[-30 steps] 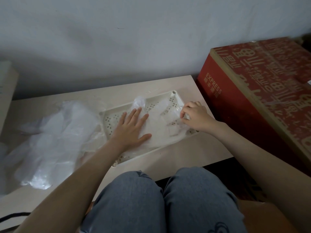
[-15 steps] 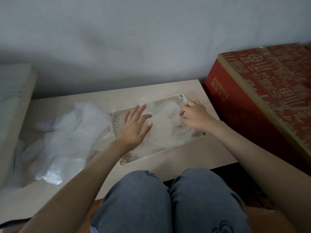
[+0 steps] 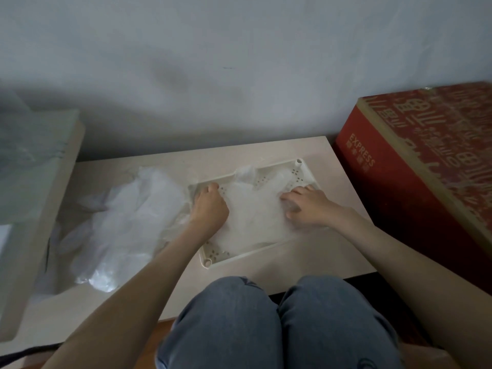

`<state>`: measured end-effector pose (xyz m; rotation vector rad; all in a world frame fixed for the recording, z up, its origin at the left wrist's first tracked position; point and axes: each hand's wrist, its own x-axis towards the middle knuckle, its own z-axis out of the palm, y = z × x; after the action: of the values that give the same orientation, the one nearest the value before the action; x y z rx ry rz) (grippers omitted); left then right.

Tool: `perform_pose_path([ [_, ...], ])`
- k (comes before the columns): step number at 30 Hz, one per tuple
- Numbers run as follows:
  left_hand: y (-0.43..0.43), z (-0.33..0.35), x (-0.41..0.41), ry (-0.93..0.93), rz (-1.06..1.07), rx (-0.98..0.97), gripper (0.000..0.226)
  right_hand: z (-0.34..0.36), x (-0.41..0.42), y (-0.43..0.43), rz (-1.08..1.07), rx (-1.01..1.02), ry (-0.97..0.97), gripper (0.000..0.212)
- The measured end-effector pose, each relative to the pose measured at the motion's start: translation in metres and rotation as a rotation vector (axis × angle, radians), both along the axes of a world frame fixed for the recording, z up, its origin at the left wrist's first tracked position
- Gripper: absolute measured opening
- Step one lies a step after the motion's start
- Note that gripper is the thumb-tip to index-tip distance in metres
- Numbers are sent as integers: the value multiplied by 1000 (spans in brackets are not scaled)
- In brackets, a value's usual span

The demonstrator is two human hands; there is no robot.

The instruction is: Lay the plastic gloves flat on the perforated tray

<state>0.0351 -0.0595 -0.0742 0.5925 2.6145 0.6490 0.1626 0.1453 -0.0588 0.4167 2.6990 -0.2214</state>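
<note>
A cream perforated tray [image 3: 216, 253] lies on the low table [image 3: 327, 258] in front of me. One translucent plastic glove [image 3: 253, 217] is spread over most of the tray, and a crumpled bit of it rises at the far rim. My left hand [image 3: 209, 206] is at the glove's left edge with its fingers curled down, gripping the plastic. My right hand [image 3: 306, 206] is on the glove's right side, its bent fingers and thumb pinching a fold. A loose heap of more plastic gloves [image 3: 125, 222] lies on the table left of the tray.
A large red cardboard box [image 3: 426, 169] stands against the table's right side. A cream panel covered in plastic [image 3: 34, 182] borders the left. A grey wall runs behind the table. My knees [image 3: 266, 328] are at the table's near edge, and a black cable [image 3: 26, 352] lies at the bottom left.
My left hand has slid from the glove's middle to its left edge and curled its fingers. My right hand has shifted slightly towards me on the right side. The glove lies wider and flatter.
</note>
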Motion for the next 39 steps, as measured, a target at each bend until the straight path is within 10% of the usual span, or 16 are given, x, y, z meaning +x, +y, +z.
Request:
perform_pose_path([
  [39, 47, 10, -23, -186, -211, -68, 21, -2, -3, 9, -75, -39, 79, 37],
])
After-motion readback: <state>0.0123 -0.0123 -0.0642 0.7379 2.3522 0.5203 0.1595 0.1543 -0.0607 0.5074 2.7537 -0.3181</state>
